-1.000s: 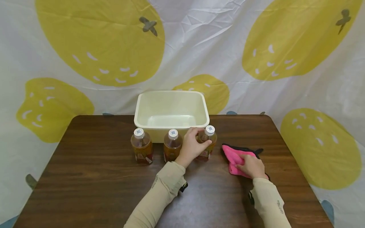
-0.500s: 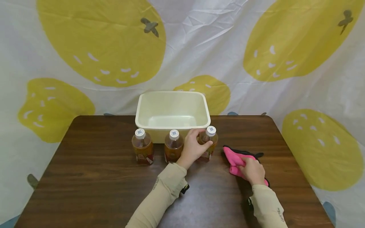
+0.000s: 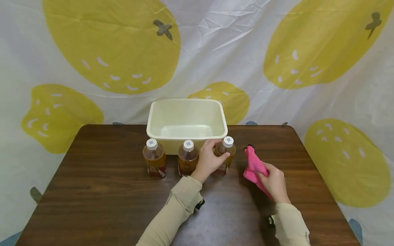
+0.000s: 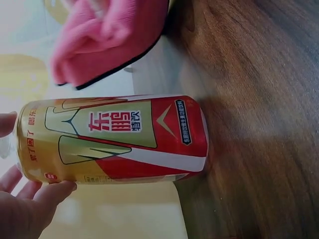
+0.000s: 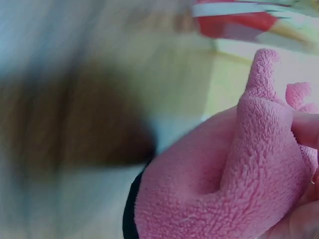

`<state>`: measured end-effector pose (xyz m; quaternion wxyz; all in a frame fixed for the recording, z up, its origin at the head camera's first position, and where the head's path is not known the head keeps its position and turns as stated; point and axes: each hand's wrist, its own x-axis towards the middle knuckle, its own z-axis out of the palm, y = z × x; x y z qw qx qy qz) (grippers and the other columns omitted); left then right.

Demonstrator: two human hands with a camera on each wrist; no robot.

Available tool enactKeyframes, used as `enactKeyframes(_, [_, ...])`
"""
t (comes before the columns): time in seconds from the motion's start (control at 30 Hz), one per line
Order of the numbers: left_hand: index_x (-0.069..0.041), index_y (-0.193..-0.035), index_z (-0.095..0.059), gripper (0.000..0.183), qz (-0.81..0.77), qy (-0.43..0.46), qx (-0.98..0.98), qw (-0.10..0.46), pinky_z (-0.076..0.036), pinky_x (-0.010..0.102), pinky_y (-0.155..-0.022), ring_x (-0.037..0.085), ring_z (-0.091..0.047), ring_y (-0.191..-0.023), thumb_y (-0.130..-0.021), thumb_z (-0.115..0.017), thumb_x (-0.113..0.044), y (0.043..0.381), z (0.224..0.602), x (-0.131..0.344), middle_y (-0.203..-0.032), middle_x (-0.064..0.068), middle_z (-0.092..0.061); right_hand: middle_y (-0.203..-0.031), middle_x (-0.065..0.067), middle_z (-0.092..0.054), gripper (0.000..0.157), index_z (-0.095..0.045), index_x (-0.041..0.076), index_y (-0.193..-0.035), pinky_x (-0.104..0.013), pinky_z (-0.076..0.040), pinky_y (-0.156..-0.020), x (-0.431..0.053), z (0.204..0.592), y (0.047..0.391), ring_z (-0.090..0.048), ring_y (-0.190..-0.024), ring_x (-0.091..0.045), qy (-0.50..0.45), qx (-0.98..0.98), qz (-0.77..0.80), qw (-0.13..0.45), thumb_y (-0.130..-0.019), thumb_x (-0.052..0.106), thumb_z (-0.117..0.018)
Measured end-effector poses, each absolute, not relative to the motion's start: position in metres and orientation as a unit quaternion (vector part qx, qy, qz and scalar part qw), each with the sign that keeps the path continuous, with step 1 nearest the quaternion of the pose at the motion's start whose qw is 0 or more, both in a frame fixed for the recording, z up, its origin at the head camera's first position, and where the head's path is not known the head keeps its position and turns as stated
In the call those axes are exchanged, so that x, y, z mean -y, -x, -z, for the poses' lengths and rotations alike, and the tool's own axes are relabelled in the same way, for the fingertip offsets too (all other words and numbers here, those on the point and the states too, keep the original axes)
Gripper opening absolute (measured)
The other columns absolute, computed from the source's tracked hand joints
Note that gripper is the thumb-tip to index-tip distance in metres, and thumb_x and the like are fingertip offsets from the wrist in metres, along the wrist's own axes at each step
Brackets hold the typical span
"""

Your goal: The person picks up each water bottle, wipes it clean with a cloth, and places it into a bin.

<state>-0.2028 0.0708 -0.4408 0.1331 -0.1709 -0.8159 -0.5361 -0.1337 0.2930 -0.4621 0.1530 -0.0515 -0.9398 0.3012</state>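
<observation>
Three drink bottles with white caps and gold-and-red labels stand upright in a row. My left hand (image 3: 210, 160) grips the rightmost bottle (image 3: 223, 166) around its upper part, thumb on the near side. In the left wrist view this bottle (image 4: 114, 139) shows its printed front, with its base on the table. My right hand (image 3: 276, 182) pinches a pink cloth (image 3: 256, 167) with black edging, bunched and raised just right of that bottle. Up close in the right wrist view, the fluffy cloth (image 5: 259, 164) is folded between thumb and fingers.
Just left of my left hand is the middle bottle (image 3: 188, 160), with the left bottle (image 3: 154, 160) beyond it. A cream plastic bin (image 3: 172, 145) stands right behind the row. The brown wooden table (image 3: 101, 191) ends at a lemon-print curtain (image 3: 227, 51).
My right hand has lifted the pink cloth, which lay spread on the table, and it now hangs gathered, closer to the bottle. My left hand has kept its grip on the right bottle.
</observation>
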Motion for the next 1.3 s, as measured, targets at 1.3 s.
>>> enactKeyframes(1.3, [-0.009, -0.110, -0.063, 0.042, 0.520, 0.183, 0.819, 0.158, -0.047, 0.033, -0.084, 0.023, -0.059, -0.097, -0.068, -0.071, -0.010, 0.202, 0.441, -0.069, -0.103, 0.012, -0.064, -0.098, -0.021, -0.063, 0.041, -0.055, -0.001, -0.117, -0.033, -0.048, -0.071, -0.230, 0.420, 0.170, -0.058, -0.081, -0.025, -0.022, 0.882, -0.450, 0.142, -0.079, 0.005, -0.067])
